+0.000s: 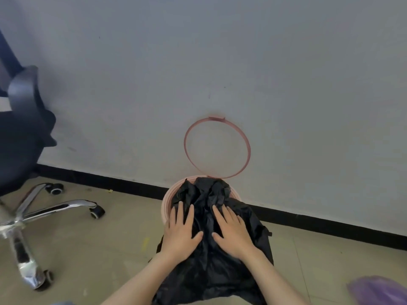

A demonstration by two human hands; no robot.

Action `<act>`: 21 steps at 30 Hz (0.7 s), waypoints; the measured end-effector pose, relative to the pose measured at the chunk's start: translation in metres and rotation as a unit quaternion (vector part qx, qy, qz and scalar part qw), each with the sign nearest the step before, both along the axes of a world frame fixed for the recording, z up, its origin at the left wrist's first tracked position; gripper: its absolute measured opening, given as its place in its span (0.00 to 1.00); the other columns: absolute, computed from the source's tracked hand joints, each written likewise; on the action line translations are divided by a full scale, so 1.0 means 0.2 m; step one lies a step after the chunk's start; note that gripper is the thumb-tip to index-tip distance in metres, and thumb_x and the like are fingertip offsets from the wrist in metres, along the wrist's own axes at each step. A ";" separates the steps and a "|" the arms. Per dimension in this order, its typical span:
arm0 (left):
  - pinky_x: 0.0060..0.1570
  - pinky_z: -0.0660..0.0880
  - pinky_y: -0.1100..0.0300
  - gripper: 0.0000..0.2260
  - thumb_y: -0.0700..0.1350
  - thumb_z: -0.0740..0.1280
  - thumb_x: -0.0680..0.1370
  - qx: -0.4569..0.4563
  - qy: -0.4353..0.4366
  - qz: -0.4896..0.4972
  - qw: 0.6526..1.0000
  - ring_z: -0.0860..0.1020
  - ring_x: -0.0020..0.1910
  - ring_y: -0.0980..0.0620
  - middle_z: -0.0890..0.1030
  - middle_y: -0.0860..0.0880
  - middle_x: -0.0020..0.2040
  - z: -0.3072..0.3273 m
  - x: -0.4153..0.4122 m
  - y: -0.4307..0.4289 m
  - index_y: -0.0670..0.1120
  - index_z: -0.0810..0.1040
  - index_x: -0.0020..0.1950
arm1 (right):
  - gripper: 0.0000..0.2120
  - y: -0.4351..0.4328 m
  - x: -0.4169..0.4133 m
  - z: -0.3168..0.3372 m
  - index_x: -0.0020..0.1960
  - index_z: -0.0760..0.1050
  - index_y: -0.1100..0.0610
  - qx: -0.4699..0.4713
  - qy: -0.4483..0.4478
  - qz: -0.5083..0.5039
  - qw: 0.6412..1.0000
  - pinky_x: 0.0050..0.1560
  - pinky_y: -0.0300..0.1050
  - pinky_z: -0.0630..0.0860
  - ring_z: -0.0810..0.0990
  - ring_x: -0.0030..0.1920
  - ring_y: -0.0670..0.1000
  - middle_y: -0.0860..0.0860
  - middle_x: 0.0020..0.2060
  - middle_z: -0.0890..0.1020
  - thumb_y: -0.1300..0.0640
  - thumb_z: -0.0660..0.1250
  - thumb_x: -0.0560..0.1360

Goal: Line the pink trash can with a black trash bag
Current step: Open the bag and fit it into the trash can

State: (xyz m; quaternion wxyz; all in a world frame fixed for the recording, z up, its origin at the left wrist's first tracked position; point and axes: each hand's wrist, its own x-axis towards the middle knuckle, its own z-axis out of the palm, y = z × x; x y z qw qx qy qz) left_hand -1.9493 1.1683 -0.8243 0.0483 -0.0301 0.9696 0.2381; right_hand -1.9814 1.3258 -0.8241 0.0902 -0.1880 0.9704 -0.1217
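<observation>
Black office chair point(24, 139) with a shiny chrome base is sitting far left. The round pink trash can point(166, 204) is standing on the floor by the wall, with the crinkly black trash bag point(211, 267) bunching in its mouth and spilling down the near side. Left hand point(180, 232) and right hand point(233, 234) are pressing flat on the plastic, fingers straight and spread, gripping nothing. A thin pink ring point(217, 118) is standing up against the wall behind the can.

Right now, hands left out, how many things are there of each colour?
Pink: 2, can and ring
Black: 1, bag
Dark with chrome legs: 1, chair
Purple: 1, blurred thing at the lower right
Total: 5
</observation>
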 end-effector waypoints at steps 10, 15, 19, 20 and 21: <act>0.74 0.37 0.46 0.35 0.59 0.52 0.78 -0.172 -0.005 -0.063 0.983 0.38 0.76 0.44 0.37 0.42 0.76 -0.13 -0.33 -0.12 0.43 0.38 0.74 | 0.32 -0.25 -0.37 -0.15 0.75 0.48 0.57 0.106 0.078 0.015 0.991 0.73 0.61 0.49 0.48 0.76 0.58 0.55 0.76 0.48 0.49 0.58 0.78; 0.75 0.45 0.46 0.31 0.60 0.52 0.77 -0.198 -0.180 -0.163 0.950 0.45 0.77 0.44 0.46 0.43 0.78 -0.28 -0.42 -0.20 0.45 0.51 0.75 | 0.27 -0.24 -0.48 -0.31 0.75 0.51 0.53 0.214 -0.254 0.003 0.943 0.72 0.60 0.53 0.54 0.74 0.60 0.54 0.76 0.52 0.45 0.53 0.80; 0.73 0.52 0.47 0.31 0.60 0.53 0.77 -0.205 -0.217 -0.188 0.936 0.52 0.75 0.41 0.53 0.40 0.77 -0.30 -0.54 -0.18 0.41 0.57 0.73 | 0.23 -0.25 -0.48 -0.23 0.74 0.56 0.52 0.175 -0.201 0.011 0.964 0.70 0.57 0.59 0.58 0.72 0.60 0.58 0.74 0.57 0.48 0.53 0.81; 0.73 0.53 0.47 0.32 0.61 0.54 0.77 -0.211 -0.229 -0.190 0.931 0.53 0.74 0.40 0.53 0.40 0.76 -0.31 -0.56 -0.16 0.41 0.58 0.73 | 0.22 -0.24 -0.45 -0.19 0.73 0.57 0.52 0.171 -0.152 0.016 0.973 0.71 0.57 0.56 0.56 0.73 0.60 0.58 0.75 0.57 0.49 0.52 0.81; 0.73 0.53 0.48 0.32 0.61 0.54 0.77 -0.220 -0.243 -0.191 0.926 0.53 0.74 0.40 0.53 0.39 0.76 -0.32 -0.57 -0.15 0.41 0.59 0.73 | 0.22 -0.23 -0.41 -0.13 0.73 0.57 0.51 0.171 -0.118 0.018 0.978 0.73 0.59 0.52 0.53 0.74 0.59 0.58 0.75 0.55 0.49 0.52 0.81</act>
